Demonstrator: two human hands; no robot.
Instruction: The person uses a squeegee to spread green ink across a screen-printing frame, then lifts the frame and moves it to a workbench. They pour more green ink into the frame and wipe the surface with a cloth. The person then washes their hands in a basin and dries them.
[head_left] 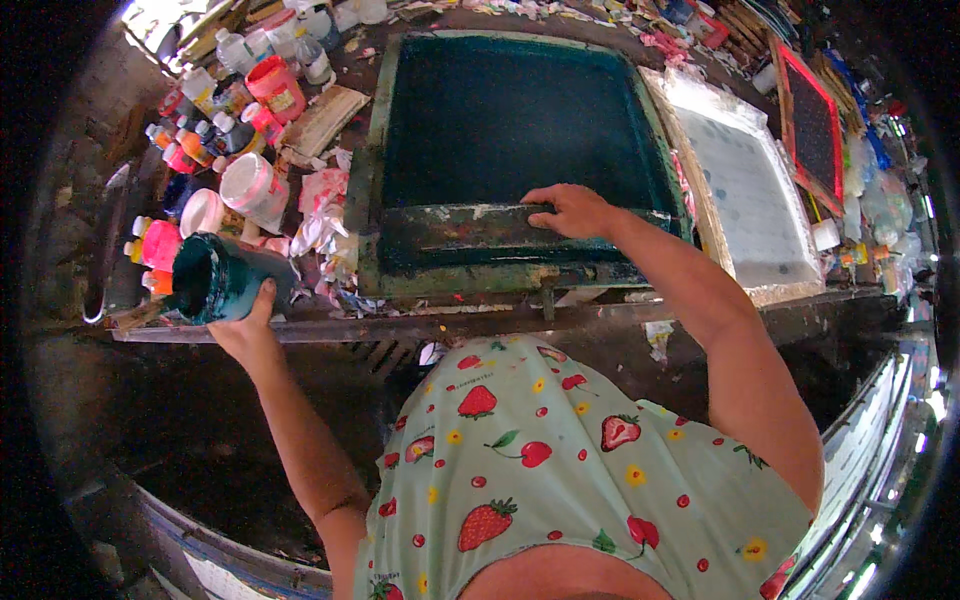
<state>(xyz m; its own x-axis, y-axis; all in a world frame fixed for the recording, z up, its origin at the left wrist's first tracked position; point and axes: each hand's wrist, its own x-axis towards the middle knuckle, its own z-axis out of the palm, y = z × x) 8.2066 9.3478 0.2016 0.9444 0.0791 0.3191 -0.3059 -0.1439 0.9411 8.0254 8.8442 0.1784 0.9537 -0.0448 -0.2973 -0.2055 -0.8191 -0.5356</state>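
Left hand wrapped round teal ink jar, mouth tipped sideways off the screen's left, keeping ink handy; right hand clamped on squeegee lying across the screen near edge, ink-side down below the fingers, to bear on the mesh.

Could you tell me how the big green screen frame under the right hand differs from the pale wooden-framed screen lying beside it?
The green screen frame is larger, and its mesh is dark teal with ink; the pale wooden-framed screen is smaller, with a whitish mesh. The right hand presses a long squeegee on the green frame, while nothing rests on the pale one. The green frame lies square to the person; the pale one sits angled to its right. Both lie flat on the worktable.
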